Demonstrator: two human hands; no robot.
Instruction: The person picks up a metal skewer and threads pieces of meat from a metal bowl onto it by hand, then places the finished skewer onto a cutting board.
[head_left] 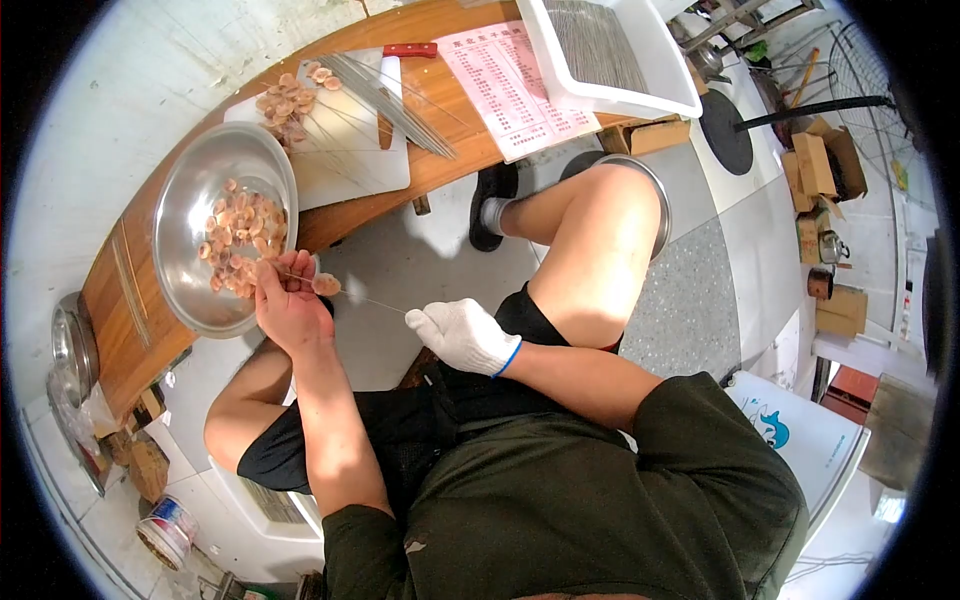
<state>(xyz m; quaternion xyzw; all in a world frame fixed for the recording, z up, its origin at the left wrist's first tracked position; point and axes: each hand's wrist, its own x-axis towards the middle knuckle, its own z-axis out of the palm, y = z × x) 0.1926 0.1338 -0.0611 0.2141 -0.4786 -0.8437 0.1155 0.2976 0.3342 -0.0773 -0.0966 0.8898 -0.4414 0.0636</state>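
Observation:
My bare left hand (292,300) is at the right rim of a steel bowl (180,265), its fingers closed round the far part of a thin skewer (372,300). The bowl holds many small round pinkish-brown meat pieces (240,230). One larger piece (326,284) is threaded on the skewer just right of those fingers. In a white glove with a blue cuff, my right hand (465,335) is closed on the skewer's other end, above my lap. More pieces (288,103) lie on a white cutting board (370,165), beside a bundle of bare skewers (395,110).
The curved wooden table (455,90) also bears a red-handled knife (410,50), a pink printed sheet (515,90) and a white tub of skewers (680,80). Cardboard boxes (840,310) stand far right. A bucket (168,532) is at the lower left.

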